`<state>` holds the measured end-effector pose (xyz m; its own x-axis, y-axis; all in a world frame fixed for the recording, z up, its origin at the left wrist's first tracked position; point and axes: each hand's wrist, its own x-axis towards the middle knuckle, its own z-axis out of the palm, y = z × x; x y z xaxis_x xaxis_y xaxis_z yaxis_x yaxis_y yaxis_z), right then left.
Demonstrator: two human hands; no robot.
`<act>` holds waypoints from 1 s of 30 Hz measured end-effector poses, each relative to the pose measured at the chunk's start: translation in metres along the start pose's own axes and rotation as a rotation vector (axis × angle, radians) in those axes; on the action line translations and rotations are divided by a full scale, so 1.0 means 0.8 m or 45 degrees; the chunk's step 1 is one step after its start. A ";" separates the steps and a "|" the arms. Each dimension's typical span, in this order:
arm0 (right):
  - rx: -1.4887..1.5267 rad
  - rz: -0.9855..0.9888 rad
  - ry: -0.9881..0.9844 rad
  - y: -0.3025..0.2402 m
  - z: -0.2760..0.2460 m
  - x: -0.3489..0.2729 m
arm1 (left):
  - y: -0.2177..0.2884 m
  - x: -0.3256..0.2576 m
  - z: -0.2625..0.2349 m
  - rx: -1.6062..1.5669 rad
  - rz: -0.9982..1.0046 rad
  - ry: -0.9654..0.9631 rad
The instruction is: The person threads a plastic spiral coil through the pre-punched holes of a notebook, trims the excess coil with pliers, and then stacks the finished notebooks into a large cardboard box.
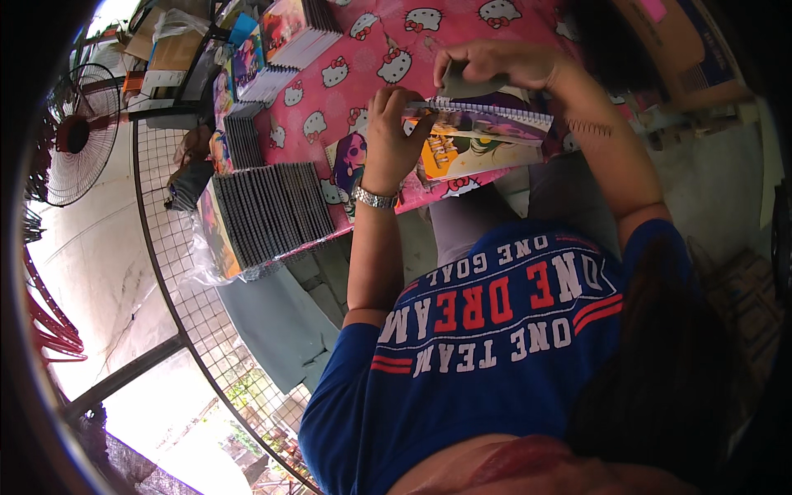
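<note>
My left hand (pixel 391 136), with a metal watch at its wrist, closes on the left end of a spiral notebook (pixel 503 124), thumb and fingers at its bound edge. A pale wire coil runs along that far edge. My right hand (pixel 516 68) is just beyond the coil, its fingers curled round a dark grey-green flat piece (pixel 472 82) whose kind I cannot make out. Under the notebook lies a yellow-orange illustrated cover (pixel 462 157). Beside my left wrist is another cover (pixel 346 163) with a purple-haired figure.
A pink table cover (pixel 322 99) with cat faces lies under everything. Black-bound notebooks (pixel 272 206) stand in a row at the near left, with more stacks (pixel 297 33) behind. A fan (pixel 78 136) is at the far left, a cardboard box (pixel 685 49) at the far right.
</note>
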<state>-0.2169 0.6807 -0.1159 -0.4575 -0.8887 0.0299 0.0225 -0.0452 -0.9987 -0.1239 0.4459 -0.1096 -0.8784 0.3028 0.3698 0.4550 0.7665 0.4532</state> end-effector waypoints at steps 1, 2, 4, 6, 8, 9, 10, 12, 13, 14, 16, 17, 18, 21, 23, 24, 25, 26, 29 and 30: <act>0.171 -0.067 -0.064 -0.002 0.002 0.001 | -0.003 0.003 0.000 -0.157 -0.029 -0.047; 0.343 -0.134 -0.128 -0.005 0.004 0.003 | -0.003 0.003 -0.001 -0.204 -0.062 -0.075; -0.612 0.265 0.041 0.003 -0.008 0.016 | -0.002 0.008 -0.002 -0.298 -0.111 -0.133; 0.052 0.016 0.007 0.009 -0.004 0.014 | -0.004 0.007 -0.005 -0.317 -0.088 -0.159; 0.106 0.022 -0.074 0.004 -0.005 0.013 | -0.005 0.006 -0.005 -0.343 -0.087 -0.173; 0.136 0.022 -0.110 0.002 -0.005 0.012 | -0.004 0.008 -0.007 -0.356 -0.091 -0.180; 0.012 0.069 -0.068 0.002 -0.004 0.013 | -0.003 0.009 -0.007 -0.370 -0.096 -0.187; -0.241 0.166 0.015 0.005 -0.003 0.016 | -0.006 0.006 -0.006 -0.411 -0.111 -0.178; 0.247 -0.005 0.025 0.007 0.002 0.015 | -0.006 0.005 -0.006 -0.433 -0.118 -0.171; 0.216 0.007 -0.049 0.005 -0.001 0.016 | -0.007 0.007 -0.005 -0.429 -0.116 -0.168; 0.166 0.024 -0.200 -0.002 -0.003 0.020 | -0.005 0.010 -0.008 -0.411 -0.120 -0.169; -0.098 0.205 -0.029 0.003 -0.001 0.022 | -0.006 0.006 -0.008 -0.418 -0.153 -0.170; -0.422 0.365 0.091 0.013 -0.011 0.026 | -0.007 0.005 -0.008 -0.426 -0.171 -0.168; -1.174 0.577 0.564 0.076 -0.063 0.028 | -0.013 0.002 -0.006 -0.470 -0.293 -0.124; -1.367 0.380 1.060 0.132 -0.097 -0.014 | -0.015 0.002 0.001 -0.645 -0.375 -0.018; -1.165 0.291 1.111 0.143 -0.095 -0.028 | -0.015 -0.003 0.003 -0.785 -0.425 0.083; -0.962 0.201 1.149 0.150 -0.087 -0.043 | -0.016 -0.009 0.005 -0.922 -0.477 0.190; -0.964 0.102 1.145 0.154 -0.074 -0.062 | -0.017 -0.018 0.007 -0.920 -0.498 0.245; -1.458 0.256 1.275 0.186 -0.007 -0.123 | -0.015 -0.033 0.014 -0.927 -0.559 0.386; -1.653 0.360 1.239 0.191 0.029 -0.135 | -0.012 -0.035 0.017 -0.922 -0.584 0.433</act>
<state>-0.1433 0.7595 -0.2705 -0.9317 -0.1768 0.3174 -0.2877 0.8926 -0.3472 -0.1053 0.4378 -0.1351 -0.9572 -0.2136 0.1951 0.1541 0.1943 0.9688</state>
